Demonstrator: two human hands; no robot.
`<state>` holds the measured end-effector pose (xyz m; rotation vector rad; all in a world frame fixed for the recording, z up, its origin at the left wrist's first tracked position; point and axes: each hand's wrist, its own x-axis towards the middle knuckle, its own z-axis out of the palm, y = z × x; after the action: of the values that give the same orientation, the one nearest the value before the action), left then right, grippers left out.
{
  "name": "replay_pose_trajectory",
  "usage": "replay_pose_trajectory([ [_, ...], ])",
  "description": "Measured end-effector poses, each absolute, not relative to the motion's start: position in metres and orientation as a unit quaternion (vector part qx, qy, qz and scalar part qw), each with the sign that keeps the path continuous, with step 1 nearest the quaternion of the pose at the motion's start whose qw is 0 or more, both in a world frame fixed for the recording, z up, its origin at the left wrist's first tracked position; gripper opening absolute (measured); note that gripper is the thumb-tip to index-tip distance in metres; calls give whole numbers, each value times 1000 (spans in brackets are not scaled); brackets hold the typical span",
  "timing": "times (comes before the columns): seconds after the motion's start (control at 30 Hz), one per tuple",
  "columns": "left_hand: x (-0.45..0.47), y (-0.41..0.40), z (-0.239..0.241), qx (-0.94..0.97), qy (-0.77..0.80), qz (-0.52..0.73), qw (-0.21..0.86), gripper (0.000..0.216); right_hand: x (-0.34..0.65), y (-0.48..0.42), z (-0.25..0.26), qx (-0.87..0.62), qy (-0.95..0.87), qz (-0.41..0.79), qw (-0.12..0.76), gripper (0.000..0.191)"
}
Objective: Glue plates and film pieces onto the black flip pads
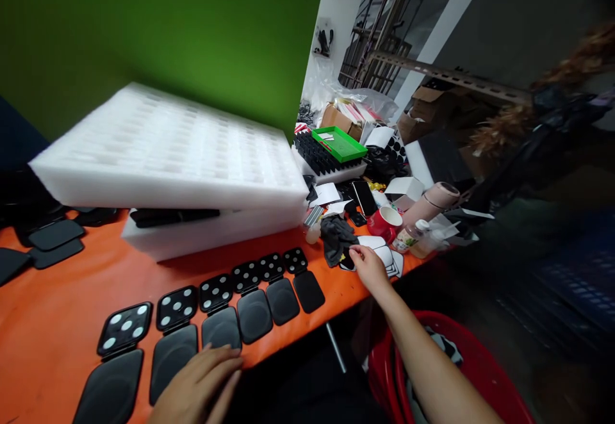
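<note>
Resting flat at the near edge of the orange worktop (57, 341), left hand (199, 385), fingers loosely spread and holding nothing, fingertips touching the lower edge of an open black case (221, 329). Lined up from there in a diagonal row, six such cases (216, 312), each hinged open, upper halves dotted with white discs. Reaching out to the right, right hand (369, 267), fingertips pinched on a small black piece (346, 261) at the edge of a sheet of white stickers (384, 254); just beside it, a crumpled dark cloth (336, 237). Below the forearm, off the worktop, a red basket (480, 373).

Stacked behind the row, two thick white foam trays (168, 148), the upper one tilted, a black case wedged between them. Scattered at far left, more black case halves (55, 235). Past the right hand, a red mug (384, 220), a small bottle (408, 237), a pink roll (430, 201) lying on its side and a phone (364, 196). Farther back, a green tray (339, 143) on a rack of black parts, cardboard boxes (339, 118) and metal shelving behind. Filling the upper left, a green wall (168, 27).
</note>
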<state>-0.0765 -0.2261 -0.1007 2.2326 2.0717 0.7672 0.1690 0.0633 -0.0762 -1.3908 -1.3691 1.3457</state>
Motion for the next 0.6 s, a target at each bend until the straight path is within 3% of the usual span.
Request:
replay_pose_trajectory([
  [0.13,-30,-185,-89,743,625,236,49,29,188,71,-82,-568,-616,432,333,28],
  [0.3,-4,-143,-98,746,627,211,72,46,188,73,-89,-596,-736,256,195,34],
  [0.47,0,-121,-110,748,632,196,55,52,206,83,-89,-609,-713,286,197,25],
  [0.6,2,-112,-116,738,644,199,33,53,218,80,-85,-600,-677,385,183,35],
])
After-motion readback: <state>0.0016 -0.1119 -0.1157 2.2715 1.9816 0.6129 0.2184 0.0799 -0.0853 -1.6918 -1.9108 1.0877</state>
